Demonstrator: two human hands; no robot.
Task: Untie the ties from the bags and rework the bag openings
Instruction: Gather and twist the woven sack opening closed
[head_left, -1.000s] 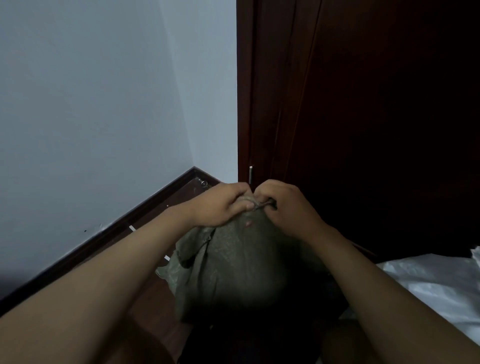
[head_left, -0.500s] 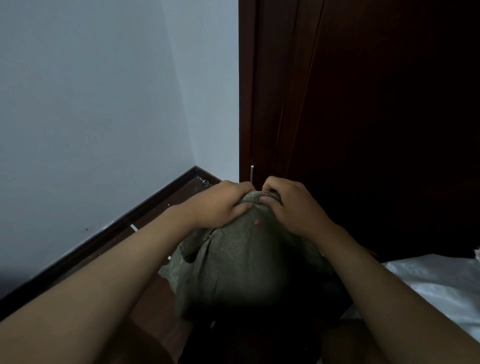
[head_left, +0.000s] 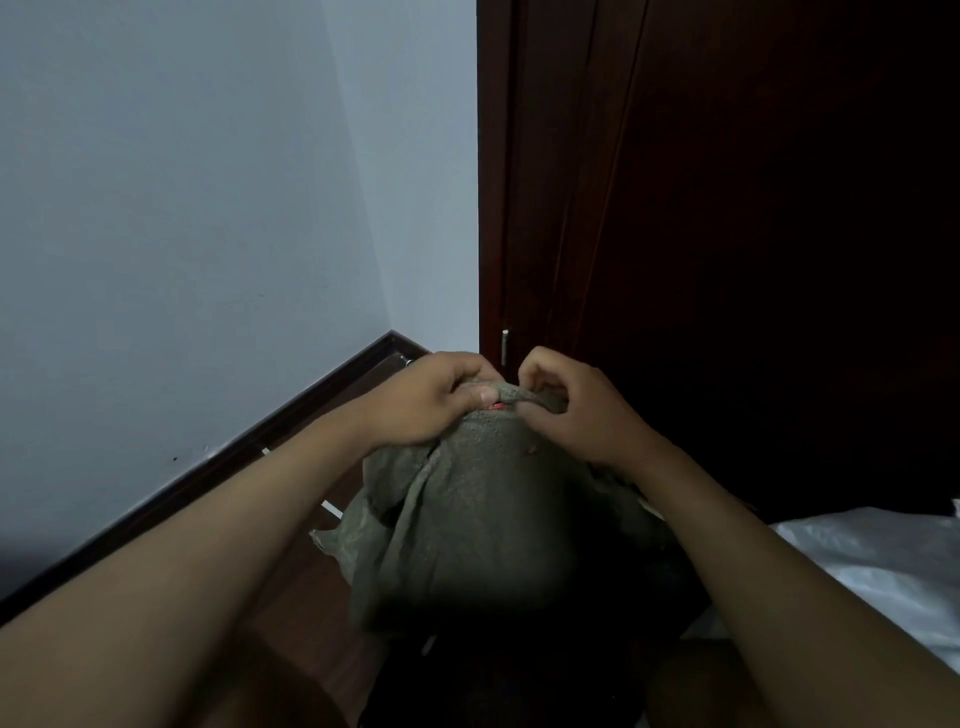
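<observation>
- Since a second ago, hands parted slightly; red tie (head_left: 496, 407) now shows between them.
- Green woven bag (head_left: 467, 519) at 6 o'clock, on floor: soft, pliable, light cloth.
- Left hand (head_left: 431, 400) pinches the gathered neck; right hand (head_left: 576, 410) pinches the fold beside it, 12 o'clock.
- Best hold: the tie itself.

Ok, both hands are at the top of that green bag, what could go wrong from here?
1. The left hand and right hand pinch the bunched neck of the bag close together; a hard pull might tear the woven fabric.
2. The red tie barely shows between the fingers, so a grip may slip off it.
3. The bag stands upright beside the door; tugging could tip it.
</observation>
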